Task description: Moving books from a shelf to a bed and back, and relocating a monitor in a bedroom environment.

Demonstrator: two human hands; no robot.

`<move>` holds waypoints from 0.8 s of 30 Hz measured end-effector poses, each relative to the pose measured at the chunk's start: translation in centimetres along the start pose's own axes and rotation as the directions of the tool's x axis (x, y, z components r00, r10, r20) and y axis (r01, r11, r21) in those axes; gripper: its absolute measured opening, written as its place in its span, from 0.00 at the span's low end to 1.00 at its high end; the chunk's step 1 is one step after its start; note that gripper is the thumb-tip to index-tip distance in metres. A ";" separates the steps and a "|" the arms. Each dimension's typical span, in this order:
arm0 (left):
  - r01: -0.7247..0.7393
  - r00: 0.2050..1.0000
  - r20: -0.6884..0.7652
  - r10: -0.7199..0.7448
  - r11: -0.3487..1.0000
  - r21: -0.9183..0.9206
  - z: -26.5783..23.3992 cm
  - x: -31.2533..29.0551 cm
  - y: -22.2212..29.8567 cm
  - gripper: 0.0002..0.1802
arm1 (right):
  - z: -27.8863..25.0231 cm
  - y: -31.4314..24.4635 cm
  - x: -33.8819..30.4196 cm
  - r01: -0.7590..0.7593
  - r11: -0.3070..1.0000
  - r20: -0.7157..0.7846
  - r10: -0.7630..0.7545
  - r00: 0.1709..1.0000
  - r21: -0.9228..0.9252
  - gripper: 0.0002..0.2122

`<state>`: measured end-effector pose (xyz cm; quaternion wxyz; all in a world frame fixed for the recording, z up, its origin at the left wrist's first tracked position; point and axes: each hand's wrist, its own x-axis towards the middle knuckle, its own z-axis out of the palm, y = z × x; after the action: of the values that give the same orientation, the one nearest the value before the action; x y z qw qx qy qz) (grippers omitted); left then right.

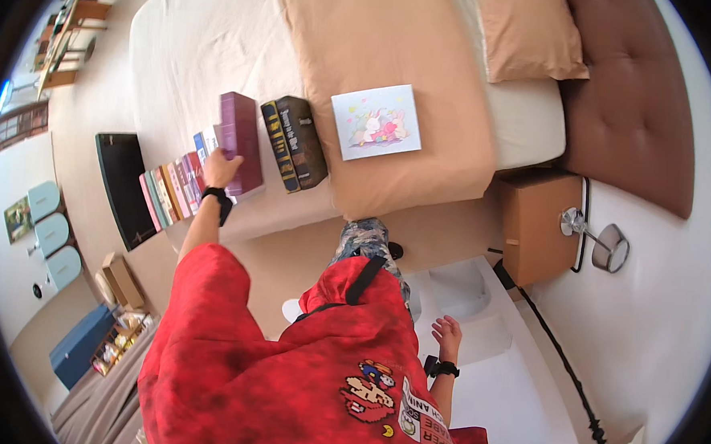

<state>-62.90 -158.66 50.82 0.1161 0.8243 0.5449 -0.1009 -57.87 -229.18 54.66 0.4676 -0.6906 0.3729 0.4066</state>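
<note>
My left hand [221, 169] grips the near left edge of a thick purple book [240, 131] at the bed's side, its thumb lying over the cover. Close by on the left runs a row of upright books [176, 188] with pink, green, white and blue spines. To the right of the purple book lies a thick black boxed book set [295, 142] with gold decoration. Farther right, a white flat box [377, 121] printed with cartoon rabbits rests on the tan blanket. My right hand [447, 337] hangs low on the right, holding nothing, fingers apart. Both wrists wear black bands.
The bed [212, 38] stretches ahead, with a pillow [530, 34] and brown headboard [631, 100] at right. A brown nightstand [540, 228] and a lamp [607, 247] stand beside it. A black panel [123, 186] is left of the books; white furniture [492, 374] is near my right hand.
</note>
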 end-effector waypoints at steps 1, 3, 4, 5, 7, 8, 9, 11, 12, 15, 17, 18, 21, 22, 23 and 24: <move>0.019 0.997 -0.071 -0.015 0.998 0.054 -2.8 -0.1 -0.1 0.27 | 0.2 0.5 0.2 0.013 1.000 0.012 -0.014 1.000 0.023 0.17; -0.037 0.990 -0.140 0.027 0.997 -0.073 -7.6 0.5 2.0 0.26 | 0.1 2.0 0.4 0.042 0.996 0.004 -0.042 0.999 0.075 0.17; -0.066 0.976 -0.212 0.042 0.992 -0.111 -9.6 1.3 2.7 0.26 | 0.0 2.6 0.6 0.060 0.994 0.010 -0.061 0.998 0.097 0.18; -0.100 0.958 -0.283 0.054 0.983 -0.152 -11.4 1.8 4.0 0.27 | 0.0 3.5 0.8 0.085 0.988 -0.012 -0.084 0.996 0.130 0.18; -0.321 0.870 -0.452 0.196 0.922 -0.218 -14.9 1.0 10.4 0.27 | -0.7 6.2 0.8 0.109 0.965 -0.036 -0.103 0.994 0.239 0.17; -0.426 0.853 -0.469 0.229 0.826 -0.370 -16.3 0.5 13.0 0.27 | -0.6 7.8 0.8 0.124 0.953 -0.039 -0.118 0.992 0.275 0.16; -0.517 0.836 -0.480 0.268 0.678 -0.523 -16.7 0.3 16.1 0.27 | -1.0 9.3 1.1 0.154 0.937 -0.065 -0.140 0.988 0.314 0.15; -0.581 0.795 -0.455 0.401 0.288 -0.761 -17.3 0.0 21.4 0.24 | -0.6 12.5 2.1 0.226 0.916 -0.082 -0.211 0.974 0.330 0.14; -0.564 0.756 -0.412 0.508 0.187 -0.804 -18.8 -4.7 26.9 0.26 | -0.7 14.1 2.5 0.233 0.881 -0.117 -0.203 0.972 0.412 0.14; -0.524 0.561 -0.446 0.697 -0.117 -0.844 -18.4 -11.0 35.2 0.33 | -1.0 12.6 0.8 0.371 0.862 -0.232 -0.304 0.924 0.346 0.13; -0.441 0.245 -0.524 0.816 -0.387 -0.810 -19.4 -21.2 44.7 0.35 | -5.2 10.7 -0.2 0.466 0.834 -0.358 -0.356 0.863 0.294 0.15; -0.388 0.168 -0.555 0.815 -0.463 -0.797 -18.7 -23.9 46.9 0.35 | -5.3 11.5 -1.8 0.499 0.804 -0.424 -0.349 0.836 0.322 0.15; -0.198 0.054 -0.613 0.788 -0.594 -0.780 -17.4 -37.4 50.9 0.38 | -6.2 13.5 -7.6 0.679 0.708 -0.621 -0.448 0.643 0.192 0.17; -0.088 -0.024 -0.586 0.810 -0.586 -0.805 -18.2 -42.3 51.1 0.38 | -6.5 13.9 -10.0 0.714 0.677 -0.662 -0.454 0.597 0.180 0.17; -0.036 -0.066 -0.714 0.697 -0.717 -0.696 -20.3 -49.7 50.9 0.40 | -6.8 14.3 -13.0 0.740 0.651 -0.702 -0.448 0.553 0.168 0.16; 0.032 -0.320 -0.670 0.670 -0.699 -0.714 -26.1 -56.5 56.3 0.42 | -10.4 8.3 -13.4 0.791 0.593 -0.775 -0.425 0.468 0.153 0.16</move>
<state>-31.76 -221.63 96.78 0.7234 0.4867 -0.4806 0.0938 -68.40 -239.56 66.44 0.5770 -0.7289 0.3194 -0.1837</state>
